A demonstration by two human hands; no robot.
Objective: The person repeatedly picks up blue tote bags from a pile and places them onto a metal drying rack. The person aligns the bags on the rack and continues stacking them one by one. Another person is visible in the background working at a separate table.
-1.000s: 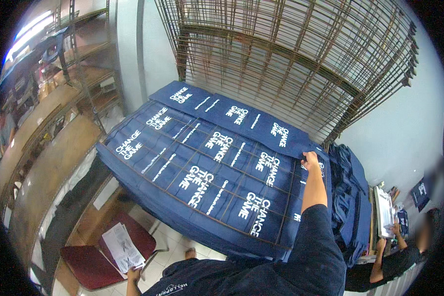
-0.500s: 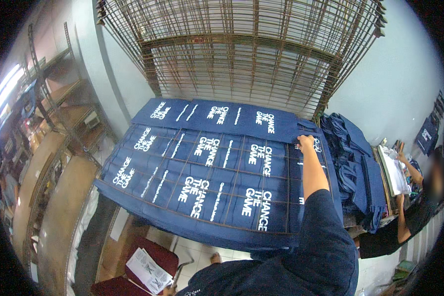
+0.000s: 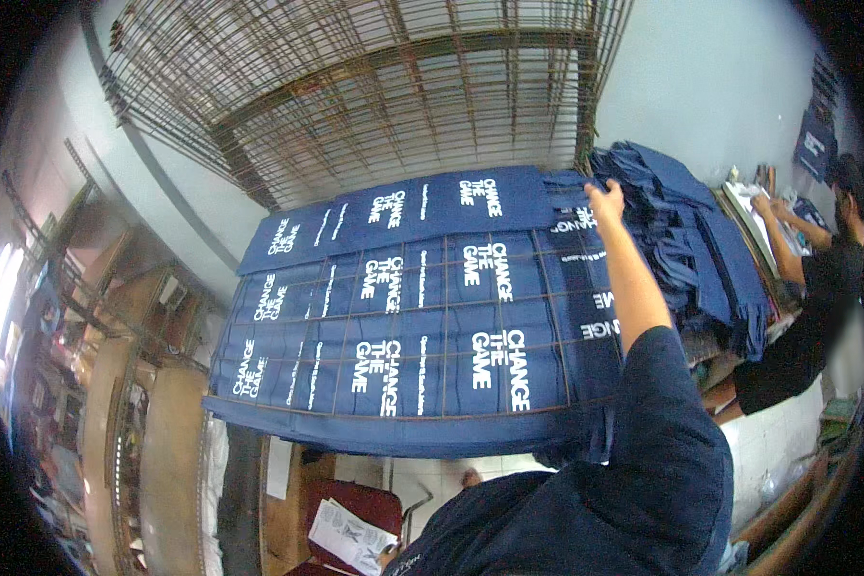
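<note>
Navy cloth pieces (image 3: pixel 405 269) with white print lie flat in rows on a wire drying rack, the thin rack wires (image 3: pixel 432 305) crossing over the nearer rows. A row of printed pieces (image 3: pixel 432 204) lies on top at the far side. My right hand (image 3: pixel 605 204) reaches to the far right end of this row, thumb and fingertips apart, over the cloth edge there. Nothing clear shows between its fingers. Low in the picture, only a small part of my left hand (image 3: pixel 387 555) shows, beside printed paper sheets (image 3: pixel 350 538); its fingers are hidden.
Raised wire rack frames (image 3: pixel 403 67) lean above the far side. At right is a pile of navy strapped cloth bags (image 3: pixel 677 230), with a co-worker (image 3: pixel 797 317) handling something at a table beyond. A dark red chair (image 3: pixel 370 501) stands in front; shelving (image 3: pixel 158 442) is at left.
My right hand has moved away along the right side, from the far row's front corner to its back end, and its fingers have spread. The view has turned right.
</note>
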